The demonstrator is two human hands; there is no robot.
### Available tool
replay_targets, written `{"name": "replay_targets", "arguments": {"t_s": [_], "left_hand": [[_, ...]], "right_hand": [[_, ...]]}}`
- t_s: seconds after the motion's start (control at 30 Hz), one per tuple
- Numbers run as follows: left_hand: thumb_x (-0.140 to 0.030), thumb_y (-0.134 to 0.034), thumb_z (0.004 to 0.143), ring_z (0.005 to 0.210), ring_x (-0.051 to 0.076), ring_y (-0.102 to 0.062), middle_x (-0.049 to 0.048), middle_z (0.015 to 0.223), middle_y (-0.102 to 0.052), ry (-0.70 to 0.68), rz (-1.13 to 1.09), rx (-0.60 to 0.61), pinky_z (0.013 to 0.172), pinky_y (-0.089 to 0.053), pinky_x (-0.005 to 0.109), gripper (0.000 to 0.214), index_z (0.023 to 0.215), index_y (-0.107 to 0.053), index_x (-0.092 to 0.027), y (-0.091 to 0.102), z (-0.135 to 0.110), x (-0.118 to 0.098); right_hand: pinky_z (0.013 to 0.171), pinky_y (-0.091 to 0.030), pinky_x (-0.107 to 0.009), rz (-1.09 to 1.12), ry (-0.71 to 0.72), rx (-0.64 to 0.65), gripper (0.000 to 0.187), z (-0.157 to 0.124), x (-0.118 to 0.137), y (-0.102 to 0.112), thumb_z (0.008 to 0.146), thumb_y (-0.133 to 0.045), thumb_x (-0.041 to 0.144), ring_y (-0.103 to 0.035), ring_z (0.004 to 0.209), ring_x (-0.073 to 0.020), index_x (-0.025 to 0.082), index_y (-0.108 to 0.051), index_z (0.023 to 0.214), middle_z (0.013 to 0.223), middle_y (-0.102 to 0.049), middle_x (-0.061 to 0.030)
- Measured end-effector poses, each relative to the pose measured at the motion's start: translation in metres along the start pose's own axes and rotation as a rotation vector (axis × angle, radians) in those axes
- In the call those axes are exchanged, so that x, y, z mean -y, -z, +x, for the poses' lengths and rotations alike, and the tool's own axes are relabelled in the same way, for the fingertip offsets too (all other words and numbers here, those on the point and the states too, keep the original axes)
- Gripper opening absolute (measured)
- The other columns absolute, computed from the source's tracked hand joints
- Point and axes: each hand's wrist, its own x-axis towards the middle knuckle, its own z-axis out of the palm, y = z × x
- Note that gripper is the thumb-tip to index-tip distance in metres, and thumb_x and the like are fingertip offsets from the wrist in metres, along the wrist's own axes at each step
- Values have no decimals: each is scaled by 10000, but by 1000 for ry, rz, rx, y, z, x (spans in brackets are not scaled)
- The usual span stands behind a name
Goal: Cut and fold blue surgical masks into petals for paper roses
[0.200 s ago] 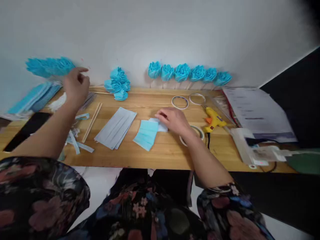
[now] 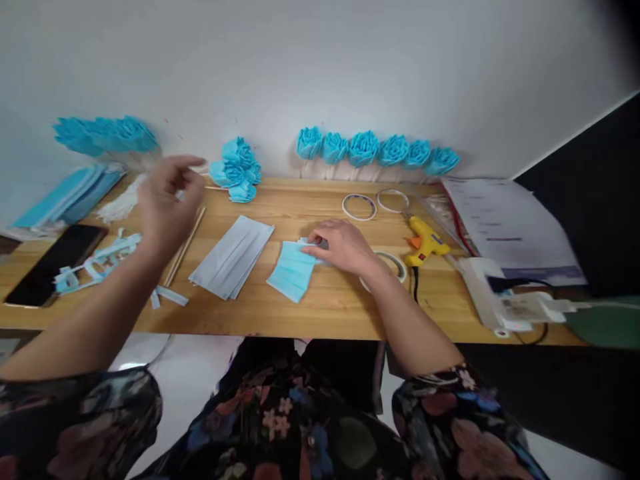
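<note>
My left hand [image 2: 173,203], slightly blurred, hovers over the left part of the table above thin wooden sticks [image 2: 185,247]. Its index finger and thumb are apart, and no object shows between them. My right hand [image 2: 345,248] rests low at the middle, thumb and fingertips pinching at the upper right edge of a cut light-blue piece of mask fabric [image 2: 291,273]. A paler piece lies partly hidden under that hand. Left of these, several pleated grey-blue face masks [image 2: 233,257] lie stacked at a slant.
Blue fabric flowers [image 2: 363,147] on sticks lean along the wall, with more bunches [image 2: 235,170] to the left. Tape rolls [image 2: 359,207], a yellow glue gun [image 2: 427,243], a power strip [image 2: 483,293] and papers [image 2: 515,227] occupy the right. A phone [image 2: 55,263] and blue strips [image 2: 113,257] lie left.
My left hand has moved right and toward me, away from the left flower bunch, uncovering the phone and strips. My right hand has shifted slightly left and down onto the blue piece.
</note>
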Motion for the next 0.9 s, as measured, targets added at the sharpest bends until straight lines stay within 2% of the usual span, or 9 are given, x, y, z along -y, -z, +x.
{"name": "replay_targets", "arguments": {"t_s": [0.1, 0.17, 0.27, 0.37, 0.5, 0.6, 0.67, 0.77, 0.9], "left_hand": [[-273, -601, 926, 808, 126, -610, 23, 890, -685, -158, -217, 280, 792, -500, 265, 309, 1206, -660, -155, -17, -31, -36], [-346, -617, 920, 888, 163, -653, 53, 1012, -717, -179, -279, 452, 814, -519, 295, 391, 1279, -626, -189, -33, -44, -50], [-408, -641, 899, 1026, 207, -663, 118, 1238, -689, -235, -360, 605, 901, -524, 352, 536, 1382, -549, -197, -59, -49, -57], [-437, -664, 872, 1060, 227, -662, 153, 1307, -662, -240, -366, 719, 899, -523, 367, 657, 1451, -478, -190, -81, -44, -52], [-440, -714, 812, 981, 214, -679, 141, 1214, -704, -184, -357, 768, 866, -515, 343, 751, 1466, -458, -176, -96, -36, -46], [-423, -721, 794, 1015, 224, -682, 119, 1168, -725, -103, -421, 772, 902, -505, 350, 757, 1463, -464, -181, -97, -34, -48], [-428, -731, 775, 1036, 238, -675, 115, 1169, -724, -24, -460, 731, 903, -504, 354, 720, 1416, -521, -178, -96, -34, -50], [-478, -738, 746, 933, 230, -675, 108, 1114, -728, 153, -574, 670, 788, -520, 326, 565, 1205, -660, -158, -93, -36, -53], [-534, -741, 722, 704, 175, -641, 60, 839, -714, 446, -816, 724, 625, -509, 283, 459, 947, -691, -138, -89, -40, -54]], "right_hand": [[760, -353, -302, -17, 4, 38, 133, 1, 2, -2, 860, -740, 322, -604, 814, -179, 194, -706, 848, 871, -727, -42], [741, -342, -296, 4, 9, 53, 78, 1, 2, -2, 854, -730, 261, -582, 771, -165, 199, -701, 818, 817, -706, -25], [724, -335, -288, 40, 32, 46, 59, 1, 1, -3, 856, -693, 209, -563, 739, -155, 194, -689, 799, 782, -688, -16], [748, -343, -288, 69, 54, -5, 54, 1, -1, -5, 859, -656, 180, -582, 768, -158, 192, -679, 811, 807, -700, -17], [781, -365, -292, 155, 39, -92, 61, 0, -1, -5, 849, -664, 176, -603, 757, -147, 200, -659, 794, 794, -713, 7], [759, -393, -291, 233, 39, -207, 98, 0, 2, -3, 869, -681, 230, -593, 707, -138, 204, -652, 779, 748, -698, 13], [759, -416, -298, 271, 38, -314, 131, -1, 5, -1, 886, -685, 282, -599, 712, -144, 207, -660, 782, 747, -700, 6], [759, -456, -307, 321, 0, -444, 145, -2, 7, 1, 897, -679, 322, -619, 730, -154, 218, -681, 796, 773, -714, -4], [784, -505, -319, 400, -60, -511, 105, -4, 6, 0, 880, -693, 333, -656, 771, -165, 235, -721, 902, 830, -737, -6]]}}
